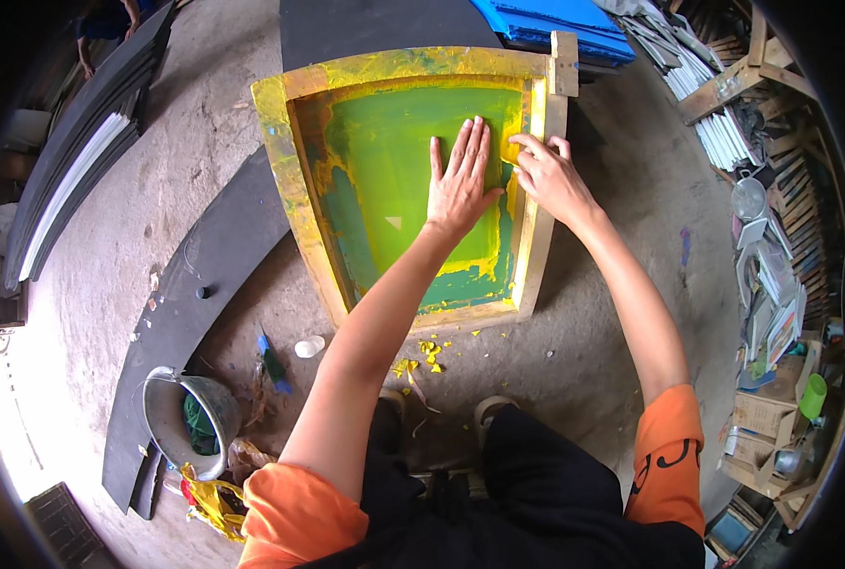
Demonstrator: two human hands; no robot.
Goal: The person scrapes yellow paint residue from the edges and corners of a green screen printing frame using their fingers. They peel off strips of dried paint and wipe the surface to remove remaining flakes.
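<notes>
A wooden screen-printing frame (310,199) lies in front of me, its green mesh (384,142) streaked and edged with yellow ink. My left hand (460,185) rests flat on the mesh, palm down, with the fingers stretched out. At the inner right edge of the frame, my right hand (550,175) has its fingers bent around a thin piece of yellow film (510,149), which looks like dried ink or tape. The fingertips partly hide the film. Along the lower edge of the mesh runs a ragged yellow strip (474,273).
Yellow scraps (430,351) and a small white cup (309,347) lie on the floor near my feet. A metal bucket (216,408) stands at the lower left on a dark sheet (171,313). Blue sheets (564,28) are stacked beyond the frame; shelves and boxes (763,412) line the right.
</notes>
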